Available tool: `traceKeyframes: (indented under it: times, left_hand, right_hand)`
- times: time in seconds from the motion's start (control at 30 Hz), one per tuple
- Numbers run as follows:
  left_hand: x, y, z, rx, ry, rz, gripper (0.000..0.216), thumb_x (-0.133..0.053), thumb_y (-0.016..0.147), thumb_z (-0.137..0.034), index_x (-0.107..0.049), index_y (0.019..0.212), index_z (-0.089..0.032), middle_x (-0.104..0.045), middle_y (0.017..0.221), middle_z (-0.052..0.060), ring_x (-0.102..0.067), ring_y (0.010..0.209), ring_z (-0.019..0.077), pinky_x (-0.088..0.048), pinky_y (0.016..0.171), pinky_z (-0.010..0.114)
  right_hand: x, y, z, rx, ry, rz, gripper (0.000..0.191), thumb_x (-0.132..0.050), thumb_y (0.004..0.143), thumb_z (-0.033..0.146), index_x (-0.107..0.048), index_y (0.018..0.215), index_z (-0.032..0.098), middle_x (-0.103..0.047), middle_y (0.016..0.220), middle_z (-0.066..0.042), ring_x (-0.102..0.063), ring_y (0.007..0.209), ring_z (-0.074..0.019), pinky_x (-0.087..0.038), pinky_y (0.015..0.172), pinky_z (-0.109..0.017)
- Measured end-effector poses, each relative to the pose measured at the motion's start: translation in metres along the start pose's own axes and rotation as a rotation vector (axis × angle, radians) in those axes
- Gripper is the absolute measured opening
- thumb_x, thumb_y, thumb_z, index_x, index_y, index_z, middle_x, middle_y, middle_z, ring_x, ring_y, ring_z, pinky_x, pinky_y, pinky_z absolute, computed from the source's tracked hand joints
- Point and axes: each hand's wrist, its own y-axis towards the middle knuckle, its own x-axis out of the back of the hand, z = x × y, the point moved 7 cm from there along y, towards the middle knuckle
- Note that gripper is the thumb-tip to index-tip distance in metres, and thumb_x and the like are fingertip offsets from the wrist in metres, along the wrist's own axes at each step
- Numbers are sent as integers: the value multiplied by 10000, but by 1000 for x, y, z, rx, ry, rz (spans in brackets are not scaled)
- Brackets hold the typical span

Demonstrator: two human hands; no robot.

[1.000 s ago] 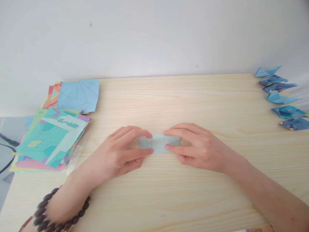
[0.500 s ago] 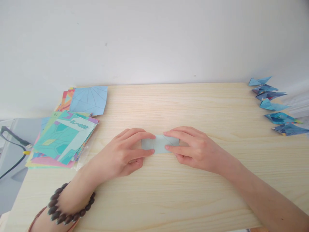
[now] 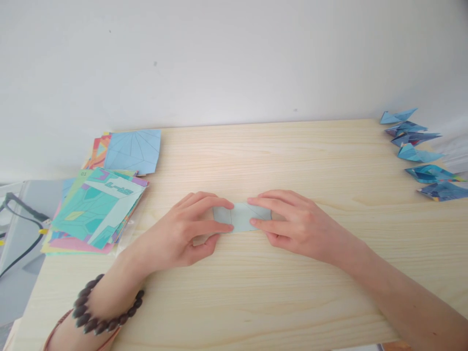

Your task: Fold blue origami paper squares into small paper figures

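Observation:
A small pale-blue folded sheet of paper (image 3: 242, 217), with thin printed lines, lies on the wooden table in front of me. My left hand (image 3: 197, 229) grips its left part, with two fingertips on the top and bottom edges. On the other side, my right hand (image 3: 292, 222) holds the right part in the same way, its thumb tucked below the fingers. Between the two sets of fingertips the middle of the paper shows. A dark beaded bracelet (image 3: 82, 312) circles my left wrist.
Printed sheets (image 3: 98, 207) in teal, green and pink are stacked at the left, behind them a blue sheet (image 3: 135, 148) on orange ones. Several folded blue paper shapes (image 3: 420, 153) line the right edge. A black cable (image 3: 27, 209) hangs at far left; a white wall (image 3: 234, 58) stands behind.
The camera view has tilted slightly, so the folded shapes at right appear higher. Both hands stay on the paper; the left fingers have shifted very slightly.

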Motion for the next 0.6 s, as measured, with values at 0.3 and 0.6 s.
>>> traceKeyframes:
  times: [0.3, 0.6]
  left_hand:
    - [-1, 0, 4, -4, -41, -12, 290, -532, 790, -92, -633, 1022, -232, -523, 1209, 80, -498, 1020, 192, -446, 881, 379]
    - [1, 0, -2, -57, 49, -17, 247, -558, 781, -96, -655, 960, -236, -538, 1192, 69, -488, 1046, 197, -442, 878, 382]
  right_hand:
    - [1, -1, 0, 4, 5, -15, 232, -553, 793, 138, -663, 980, 220, -559, 1231, -53, -503, 1119, -222, -493, 874, -407]
    - [0, -1, 1, -4, -27, 2, 221, -538, 811, 142, -665, 980, 209, -561, 1237, -42, -506, 1120, -222, -483, 896, -406]
